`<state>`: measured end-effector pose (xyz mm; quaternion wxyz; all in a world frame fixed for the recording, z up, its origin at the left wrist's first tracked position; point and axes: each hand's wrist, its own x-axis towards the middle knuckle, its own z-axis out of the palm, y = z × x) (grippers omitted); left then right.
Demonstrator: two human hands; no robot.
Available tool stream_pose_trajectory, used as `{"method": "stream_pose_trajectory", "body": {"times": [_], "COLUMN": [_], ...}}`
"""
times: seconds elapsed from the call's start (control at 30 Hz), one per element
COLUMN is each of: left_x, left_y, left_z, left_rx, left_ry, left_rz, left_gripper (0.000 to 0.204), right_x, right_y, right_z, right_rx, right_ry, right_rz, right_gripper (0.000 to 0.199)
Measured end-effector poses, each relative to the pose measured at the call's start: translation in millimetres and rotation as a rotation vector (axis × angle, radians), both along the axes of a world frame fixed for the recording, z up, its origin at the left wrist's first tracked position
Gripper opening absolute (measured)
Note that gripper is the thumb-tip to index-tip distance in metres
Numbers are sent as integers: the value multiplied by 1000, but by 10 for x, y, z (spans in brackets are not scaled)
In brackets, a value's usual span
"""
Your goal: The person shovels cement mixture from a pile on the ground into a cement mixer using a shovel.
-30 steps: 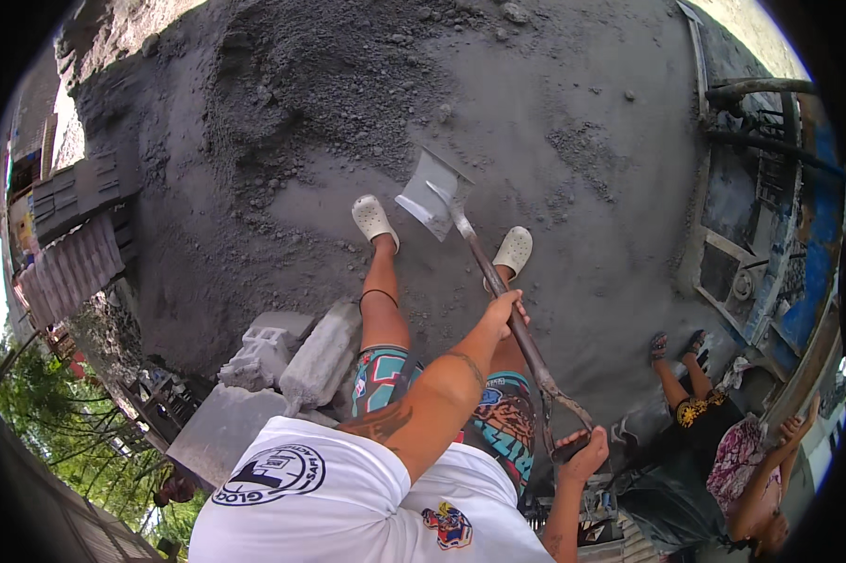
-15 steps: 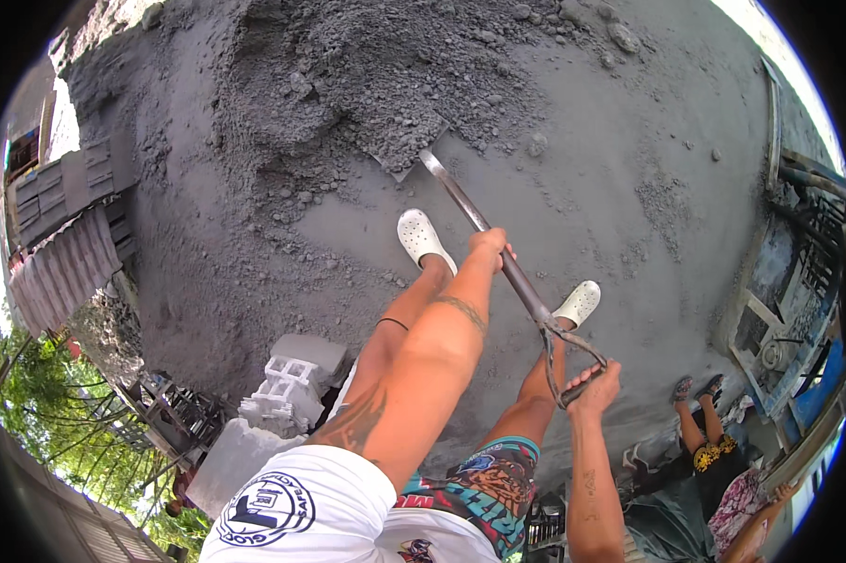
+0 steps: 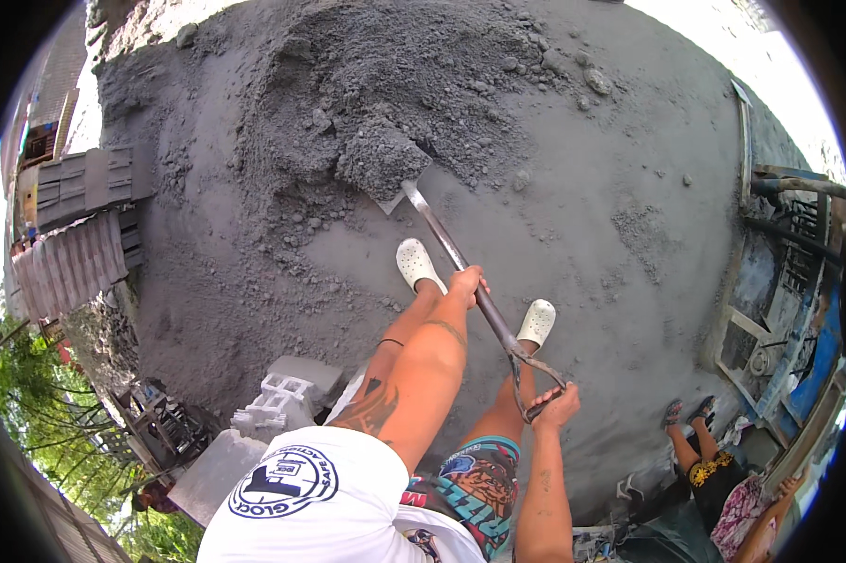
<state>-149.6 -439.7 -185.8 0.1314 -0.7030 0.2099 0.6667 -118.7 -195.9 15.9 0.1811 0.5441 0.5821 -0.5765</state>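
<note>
A long metal shovel (image 3: 448, 242) slants from lower right to upper middle across the head view. Around its shaft, about midway down, my left hand (image 3: 468, 284) is closed. My right hand (image 3: 556, 407) grips the crossbar of its Y-shaped handle at the top end. Heaped on the blade is crumbly grey material (image 3: 383, 161), which hides most of the metal. The blade sits against the foot of a large grey pile of powder and lumps (image 3: 348, 75). My feet, in white clogs (image 3: 416, 265), stand apart close to the shaft.
Stacked pale hollow blocks (image 3: 278, 399) stand at lower left. Corrugated sheets (image 3: 76, 267) line the left edge. Metal frames and a blue panel (image 3: 817, 361) run along the right. Another person in sandals (image 3: 701, 413) is at lower right. A loose stone (image 3: 597, 81) lies beside the pile.
The shovel blade has come up with a bigger heap of grey material on it. Both hands and the handle have shifted left and slightly down in view.
</note>
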Motion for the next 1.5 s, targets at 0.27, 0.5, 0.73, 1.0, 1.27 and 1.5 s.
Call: {"method": "stream_pose_trajectory", "body": {"times": [0.27,0.5,0.73,1.0,1.27,1.5], "left_x": [88,491,1153,2708,4544,5413], "left_y": [1521,2549,1951,336,-230,-116], "left_z": [1428,1791,2246,3609,5521,5617], "left_rx": [-84,74,-50,-585,-1121,-1171], "left_ry": [12,166,202,245,846,1071], "left_rz": [128,322,497,954,1271,1316], "left_gripper": [10,23,14,15,23,33], "right_x": [-199,-308,-102,324,1407,1922], "right_y": [1821,2732,2255,416,-1369,-1327], "right_z": [1048,2059,2126,1576,2903,3496], "right_rx": [-95,-66,-152,-569,-937,-870], "right_ry": [112,226,252,213,928,1531], "right_rz": [166,360,589,905,1305,1769], "right_gripper": [31,29,32,31,38,46]}}
